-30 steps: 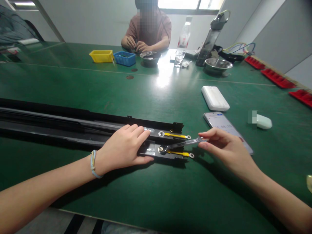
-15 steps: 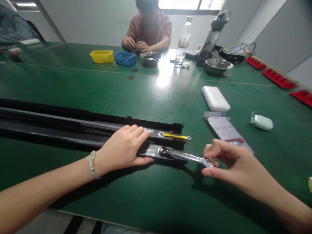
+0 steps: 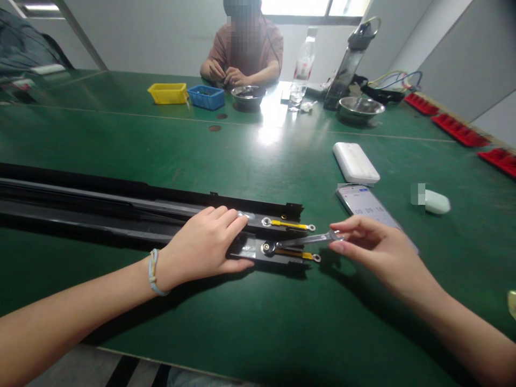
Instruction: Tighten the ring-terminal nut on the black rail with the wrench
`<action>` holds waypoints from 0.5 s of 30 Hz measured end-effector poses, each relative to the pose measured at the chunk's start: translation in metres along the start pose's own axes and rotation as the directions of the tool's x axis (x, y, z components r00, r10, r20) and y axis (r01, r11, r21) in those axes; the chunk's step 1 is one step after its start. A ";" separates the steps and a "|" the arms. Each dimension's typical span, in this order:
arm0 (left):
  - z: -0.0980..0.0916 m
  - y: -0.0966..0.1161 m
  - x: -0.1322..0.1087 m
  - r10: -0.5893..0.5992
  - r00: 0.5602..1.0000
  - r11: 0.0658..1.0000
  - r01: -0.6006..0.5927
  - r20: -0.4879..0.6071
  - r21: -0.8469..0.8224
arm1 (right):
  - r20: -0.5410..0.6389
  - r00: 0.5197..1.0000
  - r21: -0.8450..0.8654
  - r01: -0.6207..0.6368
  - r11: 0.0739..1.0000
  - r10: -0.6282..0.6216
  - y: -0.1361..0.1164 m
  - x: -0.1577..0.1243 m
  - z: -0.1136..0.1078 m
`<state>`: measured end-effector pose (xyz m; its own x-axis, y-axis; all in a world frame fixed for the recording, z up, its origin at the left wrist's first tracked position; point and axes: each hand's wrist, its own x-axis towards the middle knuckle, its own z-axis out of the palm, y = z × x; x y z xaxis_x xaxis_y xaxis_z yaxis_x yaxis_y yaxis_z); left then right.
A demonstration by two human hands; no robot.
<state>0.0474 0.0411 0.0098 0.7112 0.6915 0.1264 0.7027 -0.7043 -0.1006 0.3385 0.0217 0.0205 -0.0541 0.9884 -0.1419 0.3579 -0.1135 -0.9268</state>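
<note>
Two long black metal rails (image 3: pixel 181 189) lie side by side, running off to the left. My left hand (image 3: pixel 205 242) lies over both near their right ends, its fingers curled round the nearer rail (image 3: pixel 246 249) with the thumb along its near edge. Between thumb and fingers, my right hand (image 3: pixel 374 244) pinches the outer end of a combination wrench (image 3: pixel 304 241). The wrench's ring end sits around a brass-coloured fastener (image 3: pixel 266 247) on the nearer rail. Beside it is a yellow wire with a ring terminal (image 3: pixel 316 258); a similar yellow wire (image 3: pixel 288 224) lies on the farther rail.
Right of the rails lie a phone (image 3: pixel 365 207), a white power bank (image 3: pixel 355 163) and a pale case (image 3: pixel 437 202). Farther back stand yellow (image 3: pixel 167 93) and blue (image 3: pixel 206 98) bins, steel bowls (image 3: pixel 361 109) and bottles (image 3: pixel 301 72). A person (image 3: pixel 245 54) sits opposite, hands together.
My right hand has swung the wrench's outer end away from me, turning it about the fastener. The nearer rail's yellow wire shows more now. My left hand has stayed in place.
</note>
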 end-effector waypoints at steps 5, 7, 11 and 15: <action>-0.003 0.000 -0.002 -0.005 1.000 1.000 0.005 0.008 -0.005 | 0.015 0.999 0.098 -0.046 0.994 0.045 0.004 0.001 0.003; -0.003 0.000 -0.003 -0.004 1.000 1.000 0.004 0.005 -0.004 | 0.027 0.999 0.124 -0.046 0.991 0.043 0.005 0.001 0.003; -0.002 0.000 -0.001 0.001 1.000 1.000 -0.001 -0.012 0.002 | 0.035 0.999 0.118 -0.036 0.992 0.032 0.006 0.002 0.000; 0.001 0.000 -0.001 0.006 1.000 1.000 -0.006 -0.020 0.002 | 0.103 0.995 0.111 -0.030 0.993 0.019 0.008 0.001 -0.005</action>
<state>0.0466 0.0406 0.0089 0.7148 0.6840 0.1455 0.6986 -0.7080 -0.1033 0.3462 0.0225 0.0151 -0.1427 0.9705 -0.1944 0.2540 -0.1539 -0.9549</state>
